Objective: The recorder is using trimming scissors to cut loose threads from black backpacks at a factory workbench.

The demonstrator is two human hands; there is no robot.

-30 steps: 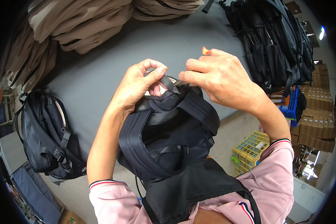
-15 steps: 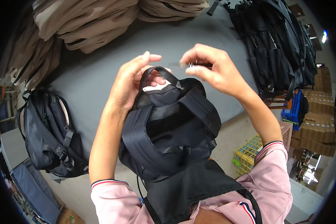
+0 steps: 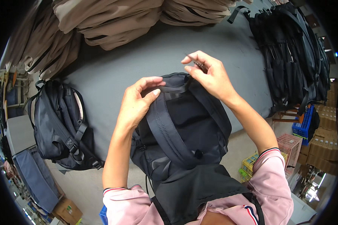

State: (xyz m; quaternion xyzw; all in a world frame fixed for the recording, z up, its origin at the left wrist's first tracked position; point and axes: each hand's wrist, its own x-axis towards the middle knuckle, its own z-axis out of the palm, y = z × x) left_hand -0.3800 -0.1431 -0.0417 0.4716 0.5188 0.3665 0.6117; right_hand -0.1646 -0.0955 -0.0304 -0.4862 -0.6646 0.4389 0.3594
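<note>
A black backpack point(image 3: 180, 123) stands in front of my body at the table's near edge, its padded shoulder straps facing me. My left hand point(image 3: 139, 99) grips the top left of this bag, thumb on the near side by the carry handle point(image 3: 172, 90) and fingers over the far side. Just above the bag's top right, my right hand point(image 3: 210, 75) is curled around small dark thread snips point(image 3: 199, 65). Their thin tip points up and left past my fingertips; the palm hides the rest.
On the grey table point(image 3: 120, 60), tan fabric bags point(image 3: 116, 22) are piled at the far left. Another black backpack point(image 3: 60, 123) lies at the left, and stacked black backpacks point(image 3: 289, 56) fill the right end. Yellow point(image 3: 248, 165) and blue crates point(image 3: 303, 125) and cardboard boxes point(image 3: 321, 138) stand at the right.
My left hand has come out from behind the carry handle and now grips the bag's top edge. The backpack sits more upright and turned. My right hand has lowered slightly, still holding the snips.
</note>
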